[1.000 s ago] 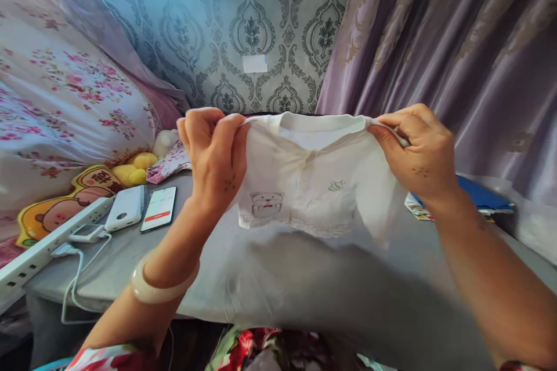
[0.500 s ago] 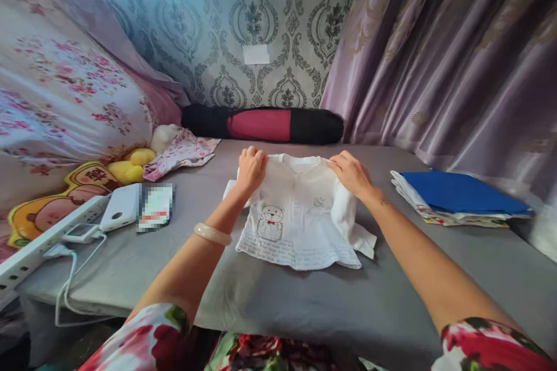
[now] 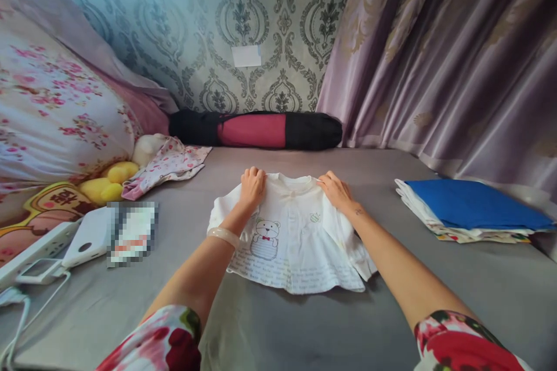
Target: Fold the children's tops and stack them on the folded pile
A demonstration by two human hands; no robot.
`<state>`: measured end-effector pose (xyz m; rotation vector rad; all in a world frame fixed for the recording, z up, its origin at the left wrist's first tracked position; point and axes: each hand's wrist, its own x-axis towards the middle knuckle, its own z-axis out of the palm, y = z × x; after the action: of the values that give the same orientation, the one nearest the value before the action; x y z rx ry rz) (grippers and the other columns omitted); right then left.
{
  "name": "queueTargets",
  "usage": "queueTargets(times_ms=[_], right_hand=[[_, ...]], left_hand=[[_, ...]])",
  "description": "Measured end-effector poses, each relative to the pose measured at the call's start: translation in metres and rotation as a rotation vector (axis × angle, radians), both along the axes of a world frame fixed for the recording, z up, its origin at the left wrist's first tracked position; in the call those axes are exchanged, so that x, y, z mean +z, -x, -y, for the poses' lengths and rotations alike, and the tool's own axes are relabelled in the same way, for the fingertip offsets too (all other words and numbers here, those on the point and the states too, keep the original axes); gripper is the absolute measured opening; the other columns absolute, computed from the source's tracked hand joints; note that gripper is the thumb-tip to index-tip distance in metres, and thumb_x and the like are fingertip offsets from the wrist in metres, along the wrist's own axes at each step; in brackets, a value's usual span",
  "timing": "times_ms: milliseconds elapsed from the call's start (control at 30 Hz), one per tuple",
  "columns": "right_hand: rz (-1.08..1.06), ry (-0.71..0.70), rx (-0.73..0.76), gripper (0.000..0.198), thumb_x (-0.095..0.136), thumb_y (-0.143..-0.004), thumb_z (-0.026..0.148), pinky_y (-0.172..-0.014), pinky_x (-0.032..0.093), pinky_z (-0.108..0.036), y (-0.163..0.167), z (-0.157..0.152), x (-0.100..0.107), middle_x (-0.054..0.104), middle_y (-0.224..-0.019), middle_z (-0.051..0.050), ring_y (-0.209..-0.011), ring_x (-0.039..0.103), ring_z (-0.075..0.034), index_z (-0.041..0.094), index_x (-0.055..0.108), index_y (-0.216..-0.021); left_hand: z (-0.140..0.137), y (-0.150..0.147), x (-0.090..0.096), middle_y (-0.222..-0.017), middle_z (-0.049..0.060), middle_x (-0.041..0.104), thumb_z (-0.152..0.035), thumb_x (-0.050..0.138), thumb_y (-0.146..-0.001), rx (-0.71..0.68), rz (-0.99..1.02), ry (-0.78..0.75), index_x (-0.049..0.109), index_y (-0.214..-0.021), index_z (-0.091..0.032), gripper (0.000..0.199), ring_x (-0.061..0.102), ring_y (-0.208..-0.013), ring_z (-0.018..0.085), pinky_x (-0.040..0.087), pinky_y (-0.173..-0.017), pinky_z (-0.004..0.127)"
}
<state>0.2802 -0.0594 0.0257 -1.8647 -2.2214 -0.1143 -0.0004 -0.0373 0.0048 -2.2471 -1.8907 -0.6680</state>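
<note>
A small white baby shirt (image 3: 296,243) with a printed bear and rows of lettering lies front up on the grey sheet, its collar away from me. My left hand (image 3: 253,190) pinches the shoulder left of the collar, fingers closed on the cloth. On the other shoulder, my right hand (image 3: 336,190) grips the fabric between thumb and fingers. The sleeves hang out at both sides, partly covered by my forearms. A pale bangle (image 3: 225,237) circles my left wrist.
Folded cloths with a blue one (image 3: 478,204) on top lie at right. On the left are a power strip (image 3: 39,252), a white power bank (image 3: 91,237), a blurred-out item (image 3: 133,235), a patterned garment (image 3: 169,165) and yellow plush toys (image 3: 108,179). A black-and-red long bag (image 3: 252,130) rests along the wall.
The shirt now lies flatter on the sheet, and its left sleeve is spread further out. Both hands keep hold of the shoulders. The camera view has shifted slightly.
</note>
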Motion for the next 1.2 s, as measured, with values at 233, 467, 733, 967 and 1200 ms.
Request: queueTargets(times_ms=[233, 467, 733, 967, 1200], right_hand=[[0.002, 0.067, -0.008, 0.03, 0.039, -0.1, 0.037, -0.072, 0.039, -0.027, -0.006, -0.042, -0.018, 0.06, -0.113, -0.005, -0.09, 0.062, -0.019, 0.026, 0.065, -0.112], [-0.021, 0.088, -0.014, 0.029, 0.039, -0.1, 0.037, -0.075, 0.04, -0.027, -0.006, -0.068, -0.016, 0.061, -0.114, -0.005, -0.095, 0.062, -0.02, 0.026, 0.064, -0.111], [-0.085, 0.198, 0.015, 0.03, 0.041, -0.1, 0.034, -0.082, 0.04, -0.027, 0.001, -0.085, -0.022, 0.063, -0.116, -0.008, -0.107, 0.059, -0.021, 0.023, 0.066, -0.113], [-0.107, 0.188, -0.046, 0.03, 0.043, -0.1, 0.033, -0.092, 0.038, -0.03, 0.018, -0.088, -0.025, 0.063, -0.12, -0.01, -0.113, 0.056, -0.023, 0.019, 0.065, -0.116], [-0.114, 0.107, -0.119, 0.028, 0.04, -0.101, 0.032, -0.092, 0.037, -0.032, 0.024, -0.081, -0.035, 0.063, -0.117, -0.012, -0.111, 0.055, -0.024, 0.019, 0.062, -0.112]], left_hand=[[-0.038, -0.005, -0.011, -0.112, 0.013, 0.057, -0.03, 0.033, -0.099, -0.015, -0.064, 0.026, 0.061, -0.109, -0.019, 0.032, 0.047, -0.103, 0.029, 0.037, -0.085, 0.039], [-0.063, -0.01, -0.009, -0.117, 0.015, 0.058, -0.029, 0.034, -0.098, 0.059, -0.094, 0.122, 0.062, -0.111, -0.017, 0.033, 0.049, -0.109, 0.03, 0.038, -0.087, 0.04], [-0.075, -0.015, -0.003, -0.118, 0.013, 0.064, -0.027, 0.038, -0.095, -0.002, -0.072, 0.358, 0.062, -0.11, -0.017, 0.03, 0.055, -0.116, 0.028, 0.037, -0.093, 0.043], [-0.085, -0.03, -0.002, -0.12, 0.011, 0.065, -0.032, 0.043, -0.095, -0.05, -0.057, 0.409, 0.062, -0.11, -0.019, 0.027, 0.057, -0.117, 0.026, 0.039, -0.093, 0.038], [-0.08, -0.036, -0.014, -0.121, 0.018, 0.064, -0.031, 0.035, -0.098, 0.058, -0.037, 0.37, 0.057, -0.114, -0.015, 0.032, 0.058, -0.115, 0.03, 0.04, -0.093, 0.043]])
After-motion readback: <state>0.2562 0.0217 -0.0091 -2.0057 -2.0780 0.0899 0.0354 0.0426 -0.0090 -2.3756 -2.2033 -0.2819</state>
